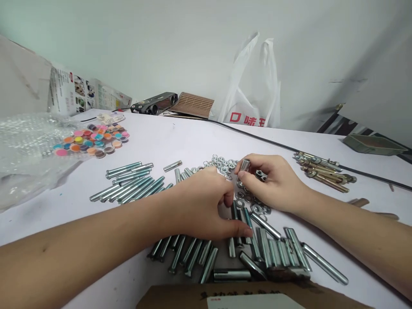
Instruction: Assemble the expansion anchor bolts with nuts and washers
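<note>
My left hand (206, 206) rests curled over a heap of silver metal sleeves and bolts (273, 249) near the table's front edge, its thumb and fingertips touching them. My right hand (273, 182) is closed round a short silver sleeve (245, 165), held upright in the fingertips, above a scatter of small nuts and washers (222, 164). A second row of long silver bolts (128, 184) lies to the left of both hands.
Brass-coloured anchor bolts (325, 171) lie at the right, beside a black cable (322, 156). Coloured round discs (93, 139) and a bubble-wrap bag (25, 146) sit at the left. A white plastic bag (254, 86) stands at the back. A cardboard box (225, 298) lies at the front edge.
</note>
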A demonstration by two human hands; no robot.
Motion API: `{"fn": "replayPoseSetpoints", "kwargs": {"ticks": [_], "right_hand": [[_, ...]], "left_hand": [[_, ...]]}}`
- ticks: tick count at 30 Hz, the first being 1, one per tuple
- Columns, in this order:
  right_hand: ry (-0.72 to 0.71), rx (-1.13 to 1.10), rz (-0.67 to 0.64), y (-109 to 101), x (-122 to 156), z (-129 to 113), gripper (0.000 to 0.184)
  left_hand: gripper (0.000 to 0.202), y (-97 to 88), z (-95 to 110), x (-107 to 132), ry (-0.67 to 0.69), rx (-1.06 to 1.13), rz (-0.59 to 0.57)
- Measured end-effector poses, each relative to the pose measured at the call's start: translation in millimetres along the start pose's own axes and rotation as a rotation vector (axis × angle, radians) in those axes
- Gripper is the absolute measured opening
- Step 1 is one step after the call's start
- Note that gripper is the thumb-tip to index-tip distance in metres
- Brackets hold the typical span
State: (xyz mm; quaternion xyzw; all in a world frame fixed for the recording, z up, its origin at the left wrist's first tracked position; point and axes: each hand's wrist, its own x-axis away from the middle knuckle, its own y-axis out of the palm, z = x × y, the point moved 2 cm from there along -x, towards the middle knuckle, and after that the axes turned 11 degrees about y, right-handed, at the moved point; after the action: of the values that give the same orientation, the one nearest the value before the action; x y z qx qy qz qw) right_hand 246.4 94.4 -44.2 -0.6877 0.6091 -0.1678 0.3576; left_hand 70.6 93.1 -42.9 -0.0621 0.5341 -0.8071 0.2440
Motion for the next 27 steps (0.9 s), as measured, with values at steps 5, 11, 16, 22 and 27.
{"fn": "replayPoseSetpoints", "kwargs": {"ticks": [5, 11, 16, 22, 27], "right_hand": [[-0.166, 0.04, 0.046, 1.7, 2.8, 0.7, 0.008], [-0.064, -0.007, 0.042, 5.3, 2.4, 1.4, 0.01], [0.119, -0.276, -0.017, 8.4, 0.7, 4.0, 0.022], [0.151, -0.555, 0.027, 6.6, -1.5, 13.4, 0.025], [0.118, -0.626, 0.1, 6.3, 0.2, 13.2, 0.021]], "left_hand": [[0.023, -0.7, -1.4, 0.9, -0.158, 0.127, 0.004], [0.007, 5.2, -3.1, 3.3, -0.272, 0.14, 0.117], [0.013, 1.2, -5.0, -0.5, -0.424, 0.253, 0.153], [0.02, -3.9, -4.5, -7.4, -0.403, 0.441, 0.297], [0.022, 0.4, -8.0, -6.5, -0.39, 0.498, 0.315]]}}
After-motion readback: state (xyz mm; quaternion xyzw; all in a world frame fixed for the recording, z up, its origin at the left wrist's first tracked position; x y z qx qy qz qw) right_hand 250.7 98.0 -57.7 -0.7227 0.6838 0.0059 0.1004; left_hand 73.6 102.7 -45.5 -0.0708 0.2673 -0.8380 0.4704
